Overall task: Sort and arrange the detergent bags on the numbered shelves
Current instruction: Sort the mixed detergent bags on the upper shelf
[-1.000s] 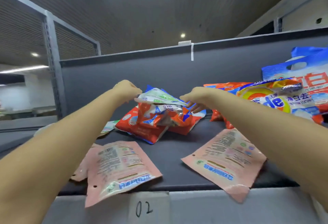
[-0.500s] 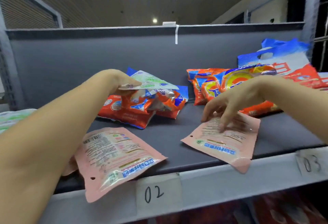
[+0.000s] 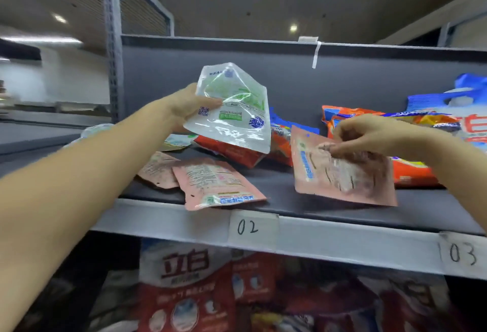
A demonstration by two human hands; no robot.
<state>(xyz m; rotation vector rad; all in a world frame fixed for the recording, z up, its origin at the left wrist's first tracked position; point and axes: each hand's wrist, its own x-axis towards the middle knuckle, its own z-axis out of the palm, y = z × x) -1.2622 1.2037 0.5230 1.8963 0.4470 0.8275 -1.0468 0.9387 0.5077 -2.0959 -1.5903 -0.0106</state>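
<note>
1. The "02" label (image 3: 252,227) on the grey front edge of the shelf (image 3: 342,242) served as the landmark; a second handwritten label, "03" (image 3: 463,254), sat on the same edge far to its right.
2. The left hand (image 3: 184,106) was above and left of the "02" label, thumb and fingers closed on the edge of a white-and-green pouch (image 3: 233,106), held up off the shelf. A QR code and a round blue logo showed on it; its small print was too blurred to read.
3. The right hand (image 3: 366,135) was above and right of the label, fingers curled, pinching the top of a pink pouch (image 3: 340,171) that stood tilted, its lower edge on the shelf.
4. Just above and left of the label, another pink pouch (image 3: 216,183) lay flat, overhanging the edge, with a third pink pouch (image 3: 156,171) partly under it.
5. Behind these lay red-and-orange detergent bags (image 3: 234,151), and further right an orange bag (image 3: 411,171) and a blue-handled bag (image 3: 453,102).
6. Below the label, a red-and-white bag (image 3: 184,287) showed the brand characters "立白".
</note>
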